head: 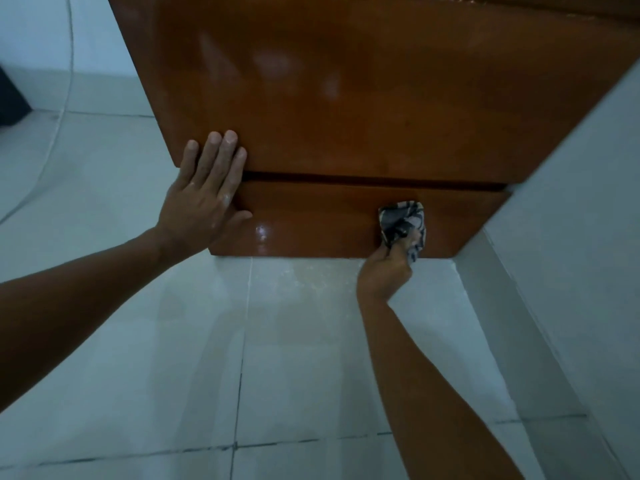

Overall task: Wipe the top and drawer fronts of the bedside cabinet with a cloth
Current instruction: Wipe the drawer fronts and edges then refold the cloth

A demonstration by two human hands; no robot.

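The glossy brown bedside cabinet (363, 98) fills the upper half of the head view, seen from above. Below its top, the drawer front (322, 220) slopes down toward the floor. My left hand (204, 192) lies flat with straight fingers on the cabinet's front left corner, its thumb on the drawer front. My right hand (388, 268) grips a bunched grey patterned cloth (403, 225) and presses it against the right part of the drawer front. A wet shine shows on the drawer front's lower left.
A pale wall (571, 202) runs down the right side, touching the cabinet's right edge. White floor tiles (277, 358) spread below and left. A thin white cable (65, 98) hangs at the far left beside a dark object (10, 102).
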